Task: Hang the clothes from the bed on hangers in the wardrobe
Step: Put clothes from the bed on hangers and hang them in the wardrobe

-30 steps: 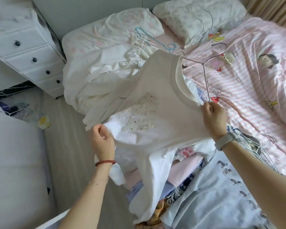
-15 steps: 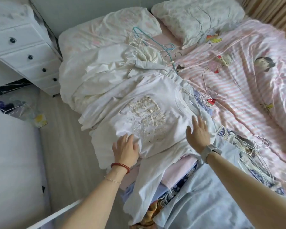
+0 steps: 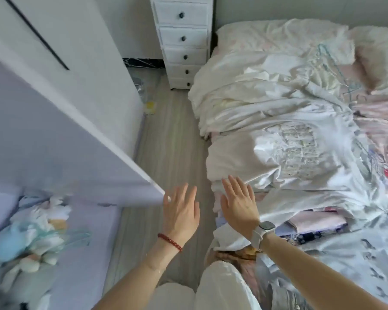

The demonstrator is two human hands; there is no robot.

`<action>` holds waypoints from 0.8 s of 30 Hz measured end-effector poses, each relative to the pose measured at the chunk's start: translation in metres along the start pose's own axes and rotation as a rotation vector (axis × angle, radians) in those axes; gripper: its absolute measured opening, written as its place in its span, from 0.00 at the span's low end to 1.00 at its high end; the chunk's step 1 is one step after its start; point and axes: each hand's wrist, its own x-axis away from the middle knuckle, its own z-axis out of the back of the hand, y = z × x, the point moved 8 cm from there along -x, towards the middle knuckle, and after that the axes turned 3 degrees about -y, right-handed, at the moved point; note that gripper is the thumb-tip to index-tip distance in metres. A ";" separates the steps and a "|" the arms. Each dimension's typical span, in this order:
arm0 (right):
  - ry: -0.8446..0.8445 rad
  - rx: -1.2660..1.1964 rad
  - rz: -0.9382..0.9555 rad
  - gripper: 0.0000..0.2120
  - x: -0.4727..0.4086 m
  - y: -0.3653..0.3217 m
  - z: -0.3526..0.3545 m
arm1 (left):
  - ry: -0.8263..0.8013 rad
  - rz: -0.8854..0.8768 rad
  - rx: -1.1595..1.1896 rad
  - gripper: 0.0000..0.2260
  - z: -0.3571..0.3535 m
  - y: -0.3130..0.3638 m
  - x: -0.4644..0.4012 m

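Note:
A white T-shirt (image 3: 300, 153) with a pale embroidered patch lies spread on the clothes pile at the bed's near edge. Beneath it lie folded pink and dark clothes (image 3: 311, 227) and a light blue printed garment (image 3: 356, 249). My right hand (image 3: 239, 204) hovers with straight fingers at the bed's edge, just short of the T-shirt's sleeve, holding nothing. My left hand (image 3: 180, 211) is spread flat over the floor, empty, close to the corner of the white wardrobe door (image 3: 61, 121). Thin wire hangers (image 3: 336, 63) lie on the bed near the pillows.
A white drawer chest (image 3: 183, 41) stands at the head of the bed. A narrow strip of grey wood floor (image 3: 166, 153) runs between wardrobe and bed. Soft toys and a teal hanger (image 3: 34, 238) lie at lower left. A crumpled white sheet (image 3: 255, 90) covers the bed's left side.
Both hands let go of the white T-shirt, which now lies on the pile. The view swung left toward the wardrobe door, and my hands moved off the bed toward the floor gap.

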 end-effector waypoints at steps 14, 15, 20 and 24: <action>-0.108 0.051 0.875 0.24 0.109 -0.434 -0.134 | 0.440 0.949 -0.092 0.20 0.132 -0.360 0.354; -0.111 0.040 0.957 0.22 0.120 -0.463 -0.138 | 0.492 1.014 -0.086 0.19 0.146 -0.373 0.380; -0.152 -0.073 1.289 0.20 0.185 -0.596 -0.145 | 0.844 1.176 -0.138 0.19 0.220 -0.406 0.493; -0.315 -0.283 1.408 0.16 0.233 -0.696 -0.146 | 1.158 1.174 -0.346 0.13 0.283 -0.395 0.553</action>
